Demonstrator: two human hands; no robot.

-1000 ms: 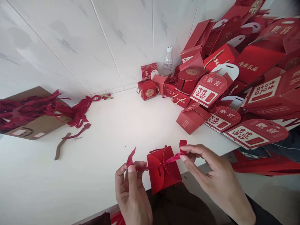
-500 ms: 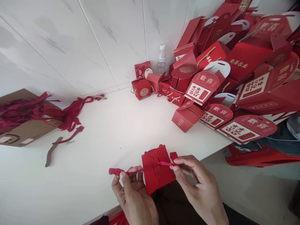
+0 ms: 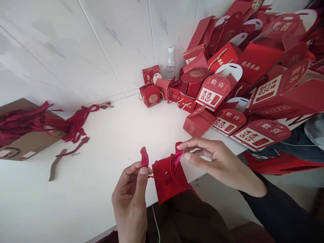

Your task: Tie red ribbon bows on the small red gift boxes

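Note:
A small red box (image 3: 169, 189) with folded flaps sits tilted at the table's front edge, partly over my lap. A red ribbon (image 3: 144, 157) runs across its top. My left hand (image 3: 134, 192) pinches one ribbon end between thumb and fingers, left of the box, with the tail standing up. Above the box's right side, my right hand (image 3: 210, 157) pinches the other end, its thumb and index finger together on the ribbon. Whether the crossing on the box top is knotted cannot be made out.
A heap of red gift boxes (image 3: 212, 92) fills the table's right side, beside a clear plastic bottle (image 3: 171, 65). At the left stands a cardboard box (image 3: 37, 143) stuffed with red ribbons. A brown strip (image 3: 55, 167) lies near it on the white table (image 3: 101, 189).
My right hand has moved up and left, lifting its ribbon end. My left hand has turned, so its ribbon tail now points upward instead of sideways. The view has shifted slightly.

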